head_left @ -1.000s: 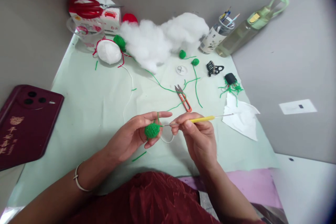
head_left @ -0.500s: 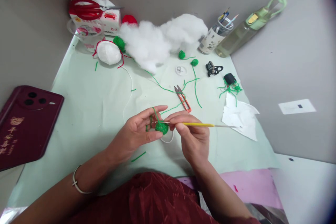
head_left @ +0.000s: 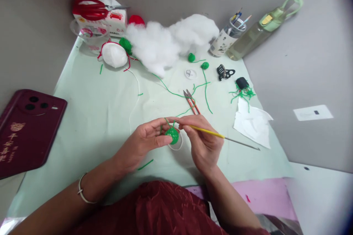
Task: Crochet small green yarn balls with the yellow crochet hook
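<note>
My left hand (head_left: pixel 146 137) pinches a small round green crochet piece (head_left: pixel 172 136) between thumb and fingers, with green yarn running over the index finger. In my right hand (head_left: pixel 205 143) is a yellow-handled crochet hook (head_left: pixel 206 130), its rear metal end pointing right and down. The hook's working end is near my left fingertips, above the green piece, and its tip is hard to make out. A loop of white yarn (head_left: pixel 180 145) hangs below the piece. Just beyond my right hand lie orange snips (head_left: pixel 190 100), crossed by the green yarn.
White stuffing (head_left: pixel 157 47), a white ball (head_left: pixel 114 55) and red scissors (head_left: pixel 91 8) are at the back. A pen cup (head_left: pixel 224 38) and bottle (head_left: pixel 248 36) stand back right. A phone (head_left: pixel 30 132) lies left; a black hair clip (head_left: pixel 225 72) and white scraps (head_left: pixel 252 123) are right.
The hook has tilted, its working end up and its rear end lower. The green piece has shifted slightly right, and my left index finger has moved lower, towards the hook.
</note>
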The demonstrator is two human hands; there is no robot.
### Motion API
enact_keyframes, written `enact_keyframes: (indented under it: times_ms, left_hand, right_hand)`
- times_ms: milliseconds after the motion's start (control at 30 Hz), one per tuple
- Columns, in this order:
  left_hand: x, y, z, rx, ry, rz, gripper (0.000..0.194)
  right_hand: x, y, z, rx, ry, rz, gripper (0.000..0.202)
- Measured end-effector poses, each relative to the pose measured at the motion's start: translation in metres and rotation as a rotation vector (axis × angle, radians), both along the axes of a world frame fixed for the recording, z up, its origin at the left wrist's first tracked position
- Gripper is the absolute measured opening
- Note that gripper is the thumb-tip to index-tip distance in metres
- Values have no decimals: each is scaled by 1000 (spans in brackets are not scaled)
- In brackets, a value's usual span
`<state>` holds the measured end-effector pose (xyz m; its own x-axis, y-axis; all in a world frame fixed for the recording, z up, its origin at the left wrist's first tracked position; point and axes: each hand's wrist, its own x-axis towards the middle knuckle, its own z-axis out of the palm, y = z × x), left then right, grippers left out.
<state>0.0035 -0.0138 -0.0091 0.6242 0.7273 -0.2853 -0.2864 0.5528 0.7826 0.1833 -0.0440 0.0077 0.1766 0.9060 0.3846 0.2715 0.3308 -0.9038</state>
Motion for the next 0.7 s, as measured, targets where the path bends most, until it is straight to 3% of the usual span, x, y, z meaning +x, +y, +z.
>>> enact_keyframes:
  times_ms: [267,433,700]
  left_hand:
    - [-1,4,4,-94,-38,42,26]
    - [-3,3,2,-105,-1,51,26]
    - [-3,3,2,-106,6,44,25]
  right_hand:
    - [11,-1,-8,-112,265,-5,11]
    - [10,-2,-6,-62,270,-59,12]
    - [9,-5,-3,-60,227,21,13]
